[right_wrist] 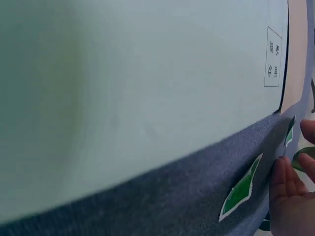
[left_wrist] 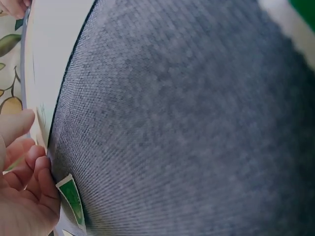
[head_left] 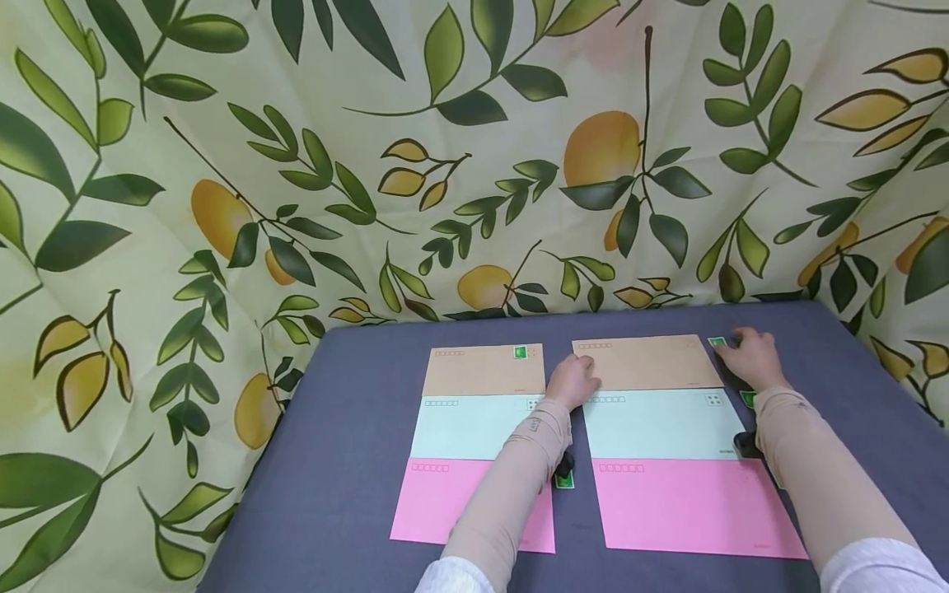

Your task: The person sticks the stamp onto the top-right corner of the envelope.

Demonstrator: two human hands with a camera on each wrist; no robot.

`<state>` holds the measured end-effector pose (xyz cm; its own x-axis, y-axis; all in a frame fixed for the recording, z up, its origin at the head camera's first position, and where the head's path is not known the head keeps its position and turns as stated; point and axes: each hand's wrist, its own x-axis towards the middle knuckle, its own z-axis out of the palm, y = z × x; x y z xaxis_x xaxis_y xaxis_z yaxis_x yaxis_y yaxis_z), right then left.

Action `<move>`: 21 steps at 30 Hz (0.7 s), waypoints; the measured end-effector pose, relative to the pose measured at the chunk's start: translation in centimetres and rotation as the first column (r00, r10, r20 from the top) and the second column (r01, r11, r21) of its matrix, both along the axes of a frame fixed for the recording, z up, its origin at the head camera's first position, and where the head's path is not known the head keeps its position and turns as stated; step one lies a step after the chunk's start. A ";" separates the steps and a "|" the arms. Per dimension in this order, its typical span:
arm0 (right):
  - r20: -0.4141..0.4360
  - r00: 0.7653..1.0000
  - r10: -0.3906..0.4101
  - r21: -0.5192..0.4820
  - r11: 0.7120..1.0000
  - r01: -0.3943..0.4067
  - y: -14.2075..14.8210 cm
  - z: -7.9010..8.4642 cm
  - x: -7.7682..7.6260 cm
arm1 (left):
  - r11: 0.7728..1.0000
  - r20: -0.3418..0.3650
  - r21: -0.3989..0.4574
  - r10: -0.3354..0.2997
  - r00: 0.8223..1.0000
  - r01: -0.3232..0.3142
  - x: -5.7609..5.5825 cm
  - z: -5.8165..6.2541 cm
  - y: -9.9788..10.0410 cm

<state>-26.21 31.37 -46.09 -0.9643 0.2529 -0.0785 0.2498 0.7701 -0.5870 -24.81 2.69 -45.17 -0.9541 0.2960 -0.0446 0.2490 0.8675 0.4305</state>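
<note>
Two columns of envelopes lie on a dark cloth. My left hand touches the left edge of the right-hand tan envelope with loosely bent fingers. In the left wrist view its fingertips sit right at the pale paper edge, near a green stamp. My right hand reaches past the same envelope's upper right corner, thumb and fingers apart. A small green stamp lies at its fingertips; the right wrist view shows this stamp close to the thumb. Another stamp lies nearer the camera.
A stamp sits on the left tan envelope. Below the tan ones are light blue envelopes and pink envelopes. Loose stamps lie beside them, one stamp between the columns. A leaf-patterned curtain hangs behind the table.
</note>
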 end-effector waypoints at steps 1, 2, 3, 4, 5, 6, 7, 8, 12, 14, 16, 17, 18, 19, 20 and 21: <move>0.001 1.000 -0.006 0.000 1.000 0.006 -0.1 0.0 -0.1 | 1.000 -0.002 -0.006 0.000 1.000 0.000 0.0 -0.1 0.0; -0.003 1.000 -0.013 0.002 1.000 0.013 -0.1 -0.1 -0.1 | 1.000 -0.009 -0.013 0.001 1.000 -0.001 -0.1 -0.1 0.0; -0.005 1.000 -0.025 0.000 1.000 0.025 -0.3 -0.1 -0.2 | 1.000 -0.011 -0.018 0.002 1.000 -0.002 -0.1 -0.1 0.0; -0.008 0.999 -0.038 0.001 0.999 0.038 -0.3 -0.2 -0.3 | 1.000 -0.015 -0.023 0.002 1.000 -0.002 -0.1 -0.1 0.0; -0.011 0.999 -0.049 0.005 0.999 0.049 -0.4 -0.2 -0.4 | 1.000 -0.019 -0.024 0.003 1.000 -0.004 -0.2 -0.1 0.0; -0.012 0.998 -0.061 0.007 0.998 0.061 -0.4 -0.2 -0.5 | 1.000 -0.022 -0.023 0.003 1.000 -0.003 -0.2 -0.1 0.1; -0.016 0.997 -0.070 0.017 0.997 0.070 -0.5 -0.3 -0.5 | 1.000 -0.024 -0.023 0.002 1.000 -0.003 -0.2 -0.1 0.1; -0.018 0.997 -0.079 0.025 0.997 0.079 -0.5 -0.4 -0.6 | 1.000 -0.024 -0.028 0.002 1.000 -0.003 -0.2 -0.1 0.1; -0.019 0.996 -0.090 0.037 0.995 0.091 -0.5 -0.6 -0.7 | 0.999 -0.011 -0.043 0.009 1.000 -0.010 -0.2 -0.2 0.2; -0.025 0.995 -0.096 0.028 0.995 0.097 -0.5 -0.7 -0.7 | 0.999 -0.013 -0.047 0.010 1.000 -0.011 -0.2 -0.2 0.2; -0.039 0.993 -0.108 0.014 0.994 0.108 -0.6 -0.7 -0.7 | 0.999 -0.016 -0.045 0.009 1.000 -0.010 -0.2 -0.3 0.1; -0.046 0.992 -0.114 0.009 0.993 0.115 -0.7 -0.7 -0.7 | 0.999 -0.021 -0.046 0.006 1.000 -0.007 -0.2 -0.4 0.1; -0.053 0.991 -0.119 0.009 0.993 0.120 -0.7 -0.7 -0.7 | 0.999 -0.025 -0.047 0.003 1.000 -0.004 -0.2 -0.5 0.0; -0.060 0.990 -0.125 0.005 0.992 0.125 -0.7 -0.6 -0.6 | 0.999 -0.029 -0.049 0.001 1.000 -0.003 -0.2 -0.5 0.0; -0.067 0.990 -0.128 0.004 0.992 0.128 -0.7 -0.6 -0.6 | 0.999 -0.029 -0.048 0.002 1.000 -0.003 -0.2 -0.5 0.0; -0.073 0.989 -0.128 0.005 0.992 0.129 -0.8 -0.5 -0.6 | 0.999 -0.032 -0.051 0.003 0.999 -0.005 -0.2 -0.6 -0.1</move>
<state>-26.80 30.58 -46.59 -0.9268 0.3755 -0.0068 0.3043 0.7402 -0.5995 -25.04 2.62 -45.76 -0.9564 0.2906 -0.0295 0.2585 0.8892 0.3776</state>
